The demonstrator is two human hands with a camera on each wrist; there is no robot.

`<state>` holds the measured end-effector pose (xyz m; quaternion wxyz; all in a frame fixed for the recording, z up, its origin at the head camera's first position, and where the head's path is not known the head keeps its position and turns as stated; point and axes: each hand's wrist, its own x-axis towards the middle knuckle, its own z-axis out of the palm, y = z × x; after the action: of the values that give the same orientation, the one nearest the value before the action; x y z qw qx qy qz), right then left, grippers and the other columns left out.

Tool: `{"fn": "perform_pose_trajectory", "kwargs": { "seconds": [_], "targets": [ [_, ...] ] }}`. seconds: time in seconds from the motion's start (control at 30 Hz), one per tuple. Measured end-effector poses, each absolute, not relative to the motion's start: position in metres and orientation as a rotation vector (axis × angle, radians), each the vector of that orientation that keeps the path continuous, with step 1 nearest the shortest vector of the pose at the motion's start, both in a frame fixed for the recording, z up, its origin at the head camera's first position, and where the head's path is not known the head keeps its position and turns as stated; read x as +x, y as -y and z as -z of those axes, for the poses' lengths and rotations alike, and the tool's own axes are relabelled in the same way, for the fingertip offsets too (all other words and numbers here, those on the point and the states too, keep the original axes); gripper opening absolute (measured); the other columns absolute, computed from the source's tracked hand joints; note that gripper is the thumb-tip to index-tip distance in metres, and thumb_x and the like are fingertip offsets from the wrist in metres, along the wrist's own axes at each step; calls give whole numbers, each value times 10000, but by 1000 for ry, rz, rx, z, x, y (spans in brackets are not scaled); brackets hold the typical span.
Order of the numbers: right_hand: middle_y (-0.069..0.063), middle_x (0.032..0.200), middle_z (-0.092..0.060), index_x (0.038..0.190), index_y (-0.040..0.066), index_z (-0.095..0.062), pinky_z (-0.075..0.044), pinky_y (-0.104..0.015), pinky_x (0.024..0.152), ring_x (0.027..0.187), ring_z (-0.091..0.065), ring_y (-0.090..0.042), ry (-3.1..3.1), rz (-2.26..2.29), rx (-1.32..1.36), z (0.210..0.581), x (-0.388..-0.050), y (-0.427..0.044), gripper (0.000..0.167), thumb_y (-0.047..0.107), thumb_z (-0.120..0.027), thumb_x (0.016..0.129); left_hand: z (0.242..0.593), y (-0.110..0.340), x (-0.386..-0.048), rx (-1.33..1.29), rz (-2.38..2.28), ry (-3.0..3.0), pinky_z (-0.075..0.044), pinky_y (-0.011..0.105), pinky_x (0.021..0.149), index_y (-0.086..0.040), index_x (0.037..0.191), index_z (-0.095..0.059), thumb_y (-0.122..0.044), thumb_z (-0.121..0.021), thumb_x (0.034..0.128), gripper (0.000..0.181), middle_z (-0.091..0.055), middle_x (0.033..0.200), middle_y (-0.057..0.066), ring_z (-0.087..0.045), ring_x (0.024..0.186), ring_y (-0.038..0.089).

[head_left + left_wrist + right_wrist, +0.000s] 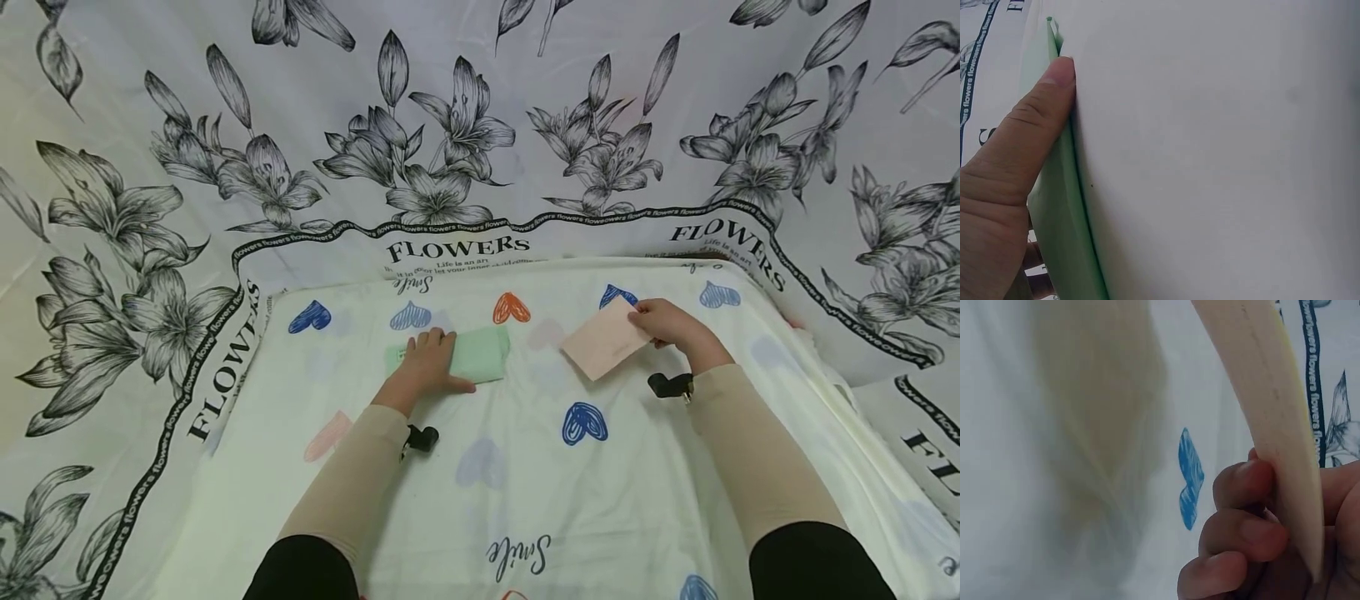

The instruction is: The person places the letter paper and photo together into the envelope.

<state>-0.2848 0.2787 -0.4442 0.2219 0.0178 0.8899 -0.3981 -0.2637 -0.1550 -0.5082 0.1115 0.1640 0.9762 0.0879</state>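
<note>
A flat green paper packet lies on the cloth, with faint dark marks near its left end. My left hand reaches across and grips it, thumb along the near edge and fingers over the far edge. In the left wrist view the thumb presses on the packet's side, while the other fingers are partly hidden behind it. To the right, a pink paper card is tilted above the cloth. My right hand pinches its right corner. In the right wrist view the card bends slightly, with curled fingers against it.
Under both hands is a white cloth printed with hearts and the word Smile. Behind and around it hangs a flower-print sheet. Small black wrist devices sit by both cuffs.
</note>
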Motion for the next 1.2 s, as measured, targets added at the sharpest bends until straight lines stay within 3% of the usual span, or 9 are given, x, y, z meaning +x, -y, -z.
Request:
{"fn": "perform_pose_trajectory", "kwargs": {
  "seconds": [0.17,0.23,0.37,0.43,0.6,0.83,1.03,1.2],
  "targets": [
    [-149,961,-542,1438,-116,-421,-478,-284,626,696,-518,-167,-2439,1113,139,449,-282,-282,443,163,-400,1094,508,155,-264,480,-250,-2866,-188,664,1191,-13,1571,-340,-723,-806,715,1206,-371,1481,248,-339,1396,447],
    [-148,981,-550,1477,-137,-372,-493,-286,634,706,-527,-162,-2425,1131,151,452,-282,-283,475,126,-389,1082,507,155,-263,473,-255,-2862,-184,659,1194,-14,1571,-342,-718,-810,715,1203,-370,1480,246,-334,1399,446],
    [-76,833,-538,1365,-116,-474,-487,-291,626,674,-510,-156,-2395,1174,114,459,-281,-280,370,77,-409,1057,505,154,-262,467,-259,-2854,-178,645,1203,-14,1572,-348,-710,-813,720,1194,-371,1478,239,-328,1408,433],
    [-52,756,-503,1205,-89,-530,-472,-297,624,660,-497,-167,-2389,1188,75,462,-280,-277,247,75,-431,1049,505,153,-261,464,-258,-2853,-179,643,1203,-14,1573,-346,-708,-813,722,1194,-369,1480,238,-326,1410,431],
    [-80,800,-501,995,-36,-508,-478,-327,655,741,-522,-217,-2393,1207,-4,464,-280,-262,145,95,-476,1047,503,152,-260,443,-260,-2854,-190,667,1190,-8,1572,-343,-697,-823,719,1196,-367,1481,244,-328,1400,445],
    [-148,998,-604,1281,-66,-544,-566,-331,721,851,-593,-244,-2356,1191,10,467,-282,-236,304,128,-498,1052,504,151,-261,422,-256,-2860,-195,675,1184,-10,1574,-341,-693,-827,716,1199,-366,1482,246,-327,1395,447],
    [-156,1027,-634,1272,-48,-550,-570,-324,747,861,-623,-248,-2318,1195,37,471,-285,-218,292,135,-497,1052,506,152,-260,409,-268,-2857,-183,660,1195,-26,1575,-342,-698,-824,717,1192,-362,1482,237,-327,1395,438],
    [-157,991,-639,1126,-32,-549,-568,-310,712,821,-634,-233,-2297,1234,78,471,-286,-205,182,124,-496,1049,508,152,-261,409,-254,-2860,-191,652,1197,-39,1576,-343,-713,-815,715,1191,-364,1479,226,-331,1390,429]
  ]
}}
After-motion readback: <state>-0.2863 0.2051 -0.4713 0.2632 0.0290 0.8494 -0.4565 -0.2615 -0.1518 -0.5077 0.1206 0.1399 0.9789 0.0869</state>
